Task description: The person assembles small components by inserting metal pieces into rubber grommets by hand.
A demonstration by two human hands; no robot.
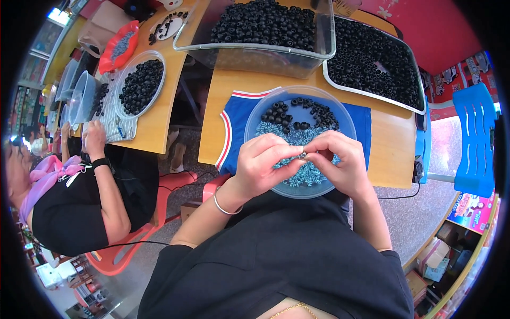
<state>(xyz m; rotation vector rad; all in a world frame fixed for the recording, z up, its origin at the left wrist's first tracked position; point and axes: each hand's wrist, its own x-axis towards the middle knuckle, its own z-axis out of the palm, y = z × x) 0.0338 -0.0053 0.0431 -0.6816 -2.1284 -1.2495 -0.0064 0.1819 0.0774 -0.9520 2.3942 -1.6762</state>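
Observation:
Over a round clear plastic tub [348, 114], my left hand [265, 162] and my right hand [340, 159] meet fingertip to fingertip. Between their pinched thumbs and forefingers is a small dark and pale part [302, 155], mostly covered by the fingers. Light-blue small pieces [303, 175] fill the near part of the tub. Black ring-like parts [319, 114] lie at its far side. Beneath the tub a blue jersey-like cloth [234, 122] with red and white trim is spread on the wooden table [393, 154].
Beyond the tub stand a large clear bin [255, 58] and a white-rimmed tray [419, 103], both full of black parts. At left, a co-worker [69, 207] sits by another table [164, 95] with a bowl of black parts [141, 87]. A blue chair [473, 143] stands right.

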